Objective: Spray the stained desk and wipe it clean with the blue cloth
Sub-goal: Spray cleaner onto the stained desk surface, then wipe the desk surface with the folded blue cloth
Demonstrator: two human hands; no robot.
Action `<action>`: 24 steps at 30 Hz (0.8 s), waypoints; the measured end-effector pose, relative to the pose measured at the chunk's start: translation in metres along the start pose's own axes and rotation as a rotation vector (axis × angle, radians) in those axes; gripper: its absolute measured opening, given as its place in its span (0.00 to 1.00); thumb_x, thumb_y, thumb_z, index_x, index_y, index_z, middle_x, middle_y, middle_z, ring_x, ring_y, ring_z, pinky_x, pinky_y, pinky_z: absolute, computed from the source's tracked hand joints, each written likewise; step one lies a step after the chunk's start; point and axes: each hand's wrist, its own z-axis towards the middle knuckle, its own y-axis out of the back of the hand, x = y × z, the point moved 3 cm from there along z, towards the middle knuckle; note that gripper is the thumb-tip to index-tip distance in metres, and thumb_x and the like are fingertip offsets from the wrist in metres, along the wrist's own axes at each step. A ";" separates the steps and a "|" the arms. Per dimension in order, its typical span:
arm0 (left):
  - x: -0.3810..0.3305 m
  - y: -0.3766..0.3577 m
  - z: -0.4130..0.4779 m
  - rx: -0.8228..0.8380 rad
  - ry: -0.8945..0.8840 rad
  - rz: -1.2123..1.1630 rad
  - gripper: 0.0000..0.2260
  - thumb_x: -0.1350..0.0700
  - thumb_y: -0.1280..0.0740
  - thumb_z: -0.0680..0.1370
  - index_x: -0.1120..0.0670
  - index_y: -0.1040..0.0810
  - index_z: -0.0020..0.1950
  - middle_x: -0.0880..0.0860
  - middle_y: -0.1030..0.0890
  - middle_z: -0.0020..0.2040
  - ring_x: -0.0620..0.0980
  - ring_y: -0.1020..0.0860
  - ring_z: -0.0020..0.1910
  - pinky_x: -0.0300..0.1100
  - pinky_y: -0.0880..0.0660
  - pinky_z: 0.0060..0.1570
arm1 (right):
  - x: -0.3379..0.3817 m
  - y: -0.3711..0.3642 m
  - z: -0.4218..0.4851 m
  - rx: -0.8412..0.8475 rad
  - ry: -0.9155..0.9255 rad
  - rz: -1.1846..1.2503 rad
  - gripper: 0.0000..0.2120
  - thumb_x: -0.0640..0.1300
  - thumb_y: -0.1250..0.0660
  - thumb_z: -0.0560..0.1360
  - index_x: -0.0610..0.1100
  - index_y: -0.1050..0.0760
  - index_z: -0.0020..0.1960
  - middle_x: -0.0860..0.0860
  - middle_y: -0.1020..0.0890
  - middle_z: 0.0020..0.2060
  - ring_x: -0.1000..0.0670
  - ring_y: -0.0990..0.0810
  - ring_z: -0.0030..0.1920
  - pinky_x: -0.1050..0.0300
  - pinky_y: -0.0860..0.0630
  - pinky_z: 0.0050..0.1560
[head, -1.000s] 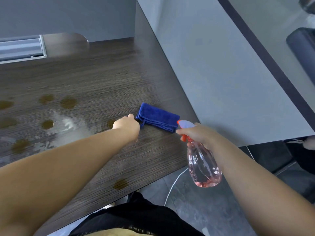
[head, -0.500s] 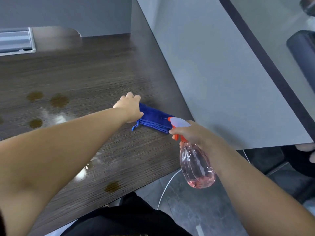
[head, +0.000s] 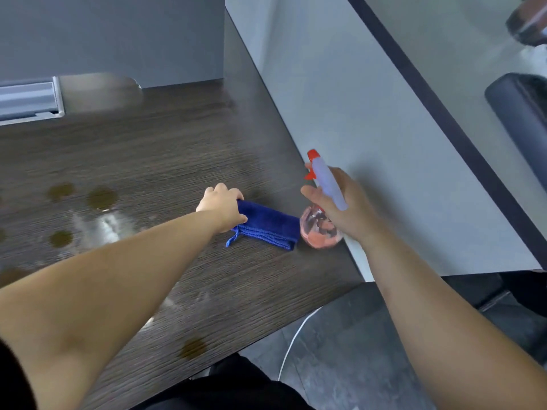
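Observation:
A folded blue cloth (head: 268, 224) lies on the dark wood desk (head: 165, 149) near its right edge. My left hand (head: 222, 205) grips the cloth's left end, fingers curled over it. My right hand (head: 340, 202) holds the clear spray bottle (head: 321, 229) with pink liquid by its neck, its base low over the desk right of the cloth; whether it touches the desk I cannot tell. The white and red nozzle (head: 322, 176) points up and away. Brown stains (head: 102, 198) and wet spray patches (head: 109, 223) mark the desk to the left; one stain (head: 194, 347) sits near the front edge.
A grey partition panel (head: 370, 143) rises along the desk's right side. A metal cable tray (head: 28, 100) sits at the back left. A white cable (head: 293, 335) runs over the grey floor below. A dark chair (head: 524, 113) stands at the far right.
My right hand has swung the bottle up from beyond the desk edge and brought it over the desk beside the cloth. My left hand has closed on the cloth's left end.

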 end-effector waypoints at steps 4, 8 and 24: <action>0.004 0.000 0.001 0.011 -0.009 -0.058 0.15 0.55 0.35 0.76 0.51 0.28 0.63 0.54 0.28 0.62 0.56 0.31 0.62 0.48 0.28 0.51 | 0.009 -0.004 0.036 -0.116 0.122 -0.053 0.22 0.43 0.33 0.76 0.37 0.31 0.67 0.57 0.27 0.48 0.63 0.29 0.46 0.80 0.37 0.48; 0.002 0.000 0.001 -0.004 -0.011 -0.064 0.16 0.56 0.35 0.76 0.52 0.28 0.64 0.53 0.27 0.62 0.55 0.27 0.59 0.47 0.28 0.50 | 0.002 -0.023 0.080 -0.156 0.049 0.019 0.27 0.56 0.34 0.72 0.42 0.28 0.65 0.51 0.23 0.52 0.53 0.25 0.51 0.75 0.35 0.46; 0.012 -0.009 -0.001 -0.037 -0.060 -0.023 0.22 0.56 0.34 0.77 0.50 0.33 0.69 0.49 0.31 0.67 0.52 0.32 0.65 0.47 0.30 0.58 | -0.042 -0.051 0.093 -0.182 -0.071 0.053 0.22 0.46 0.27 0.70 0.46 0.31 0.60 0.54 0.25 0.52 0.58 0.26 0.49 0.76 0.31 0.46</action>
